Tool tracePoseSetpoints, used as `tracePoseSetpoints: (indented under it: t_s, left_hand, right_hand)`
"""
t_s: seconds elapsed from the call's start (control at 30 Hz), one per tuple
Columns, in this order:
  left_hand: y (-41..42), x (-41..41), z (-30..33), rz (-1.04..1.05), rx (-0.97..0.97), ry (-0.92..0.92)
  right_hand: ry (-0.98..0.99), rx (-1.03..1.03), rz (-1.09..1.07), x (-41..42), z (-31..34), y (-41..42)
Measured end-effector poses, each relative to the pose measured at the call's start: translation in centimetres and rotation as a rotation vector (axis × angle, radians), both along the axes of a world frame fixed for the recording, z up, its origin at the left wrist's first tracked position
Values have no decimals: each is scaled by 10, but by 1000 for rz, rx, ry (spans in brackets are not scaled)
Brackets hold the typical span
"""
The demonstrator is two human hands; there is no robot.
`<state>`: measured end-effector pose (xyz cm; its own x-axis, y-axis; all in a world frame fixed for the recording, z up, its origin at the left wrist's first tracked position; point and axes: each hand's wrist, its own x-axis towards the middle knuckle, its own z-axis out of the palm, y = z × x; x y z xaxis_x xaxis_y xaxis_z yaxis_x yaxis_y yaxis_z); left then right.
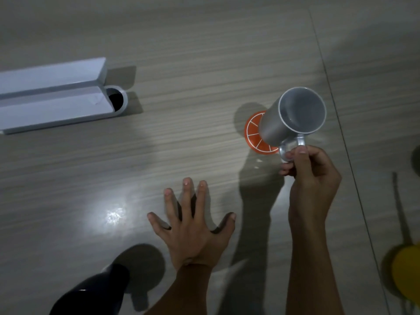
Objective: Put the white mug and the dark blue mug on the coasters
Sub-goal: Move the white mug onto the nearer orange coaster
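My right hand [309, 176] grips the handle of the white mug [288, 119], which sits over an orange coaster [253, 130] patterned like an orange slice; whether its base touches the coaster I cannot tell. The mug's open mouth faces the camera. My left hand [193, 228] lies flat on the table with fingers spread, holding nothing. The dark blue mug [95, 292] stands at the lower left edge, partly cut off, to the left of my left forearm. A yellow round coaster [406, 273] shows at the lower right edge.
A long white holder [52, 94] with a round opening at its end lies at the left on the grey wood-grain table [181, 53]. A seam in the tabletop [341, 133] runs down the right side.
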<state>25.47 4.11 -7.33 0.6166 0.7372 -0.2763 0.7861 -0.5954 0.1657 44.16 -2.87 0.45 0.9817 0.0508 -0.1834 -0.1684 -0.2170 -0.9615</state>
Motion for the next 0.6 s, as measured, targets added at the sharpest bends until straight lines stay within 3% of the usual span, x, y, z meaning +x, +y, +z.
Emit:
tracePoseSetpoints:
  t_s: [0.6]
  left_hand:
    - [0,1,1,7,-15,-9]
  right_hand:
    - [-24,-63,-46,-8,-23,3]
